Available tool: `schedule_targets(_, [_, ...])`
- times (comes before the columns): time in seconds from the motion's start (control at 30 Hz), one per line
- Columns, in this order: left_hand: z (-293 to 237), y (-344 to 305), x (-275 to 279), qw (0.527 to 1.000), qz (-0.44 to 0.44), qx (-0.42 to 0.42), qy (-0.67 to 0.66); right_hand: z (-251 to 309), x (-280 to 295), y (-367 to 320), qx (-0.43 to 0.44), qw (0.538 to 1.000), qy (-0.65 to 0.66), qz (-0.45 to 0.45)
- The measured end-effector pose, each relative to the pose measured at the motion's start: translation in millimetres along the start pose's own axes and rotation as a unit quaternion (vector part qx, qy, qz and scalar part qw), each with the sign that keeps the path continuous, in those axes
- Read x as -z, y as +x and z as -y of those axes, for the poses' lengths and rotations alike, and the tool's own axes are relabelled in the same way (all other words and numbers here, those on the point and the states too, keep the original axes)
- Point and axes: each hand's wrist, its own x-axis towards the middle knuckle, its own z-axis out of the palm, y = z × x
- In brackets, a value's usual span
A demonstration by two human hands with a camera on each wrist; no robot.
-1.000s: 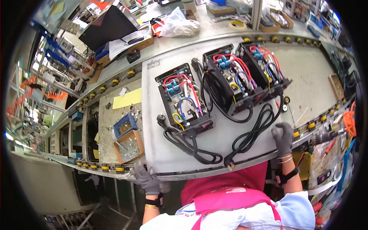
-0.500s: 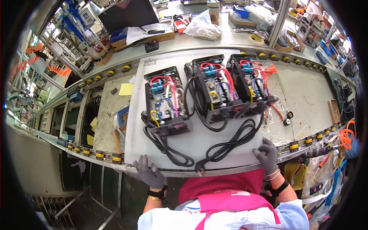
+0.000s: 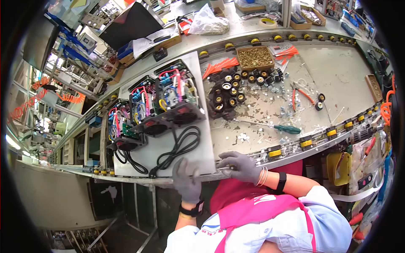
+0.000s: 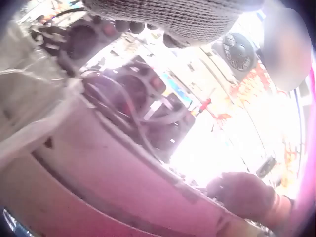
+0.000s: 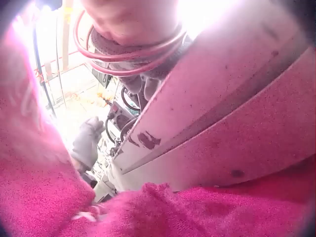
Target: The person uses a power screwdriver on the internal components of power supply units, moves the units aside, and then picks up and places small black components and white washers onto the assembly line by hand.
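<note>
A pale board [image 3: 202, 147] carries several black-framed electrical units [image 3: 179, 97] with coloured wires, crowded on its left and back parts. A looped black cable [image 3: 179, 147] lies near its front edge. My grey-gloved left hand [image 3: 187, 181] is at that edge beside the cable plug, fingers extended and holding nothing. By the board's front right corner is my gloved right hand [image 3: 241, 167], fingers reaching toward the corner; contact cannot be told. In the left wrist view, the left glove [image 4: 173, 19] fills the top. The right wrist view shows the left hand [image 5: 88, 143] beyond the rail.
Right of the board lie black round parts [image 3: 228, 95], a box of brass pieces [image 3: 255, 57], orange-handled pliers [image 3: 301, 96], a green screwdriver [image 3: 287, 129] and scattered white bits. Yellow rollers [image 3: 306, 141] line the rail. A plastic bag [image 3: 209, 23] sits on the back bench.
The board and its units have moved left along the rails, uncovering parts and tools on the right. The right hand has shifted left, nearer the left hand.
</note>
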Motion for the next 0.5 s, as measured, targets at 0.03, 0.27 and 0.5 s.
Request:
schedule_targets(0.03, [-0.3, 6.8, -4.1, 0.999, 0.036, 0.014, -0.005, -0.4, -3.9, -1.1, 0.018, 1.0, -0.02, -0.013])
schedule_targets(0.27, [59.2, 33.8, -13.9, 0.928, 0.229, 0.168, 0.241, -10.5, 2.9, -10.4, 0.063, 0.996, -0.048, -0.047])
schedule_targets(0.5, [135.3, 42.3, 8.3, 0.888, 0.255, 0.267, 0.274, -6.2, 5.8, -6.3, 0.098, 0.992, -0.078, -0.007])
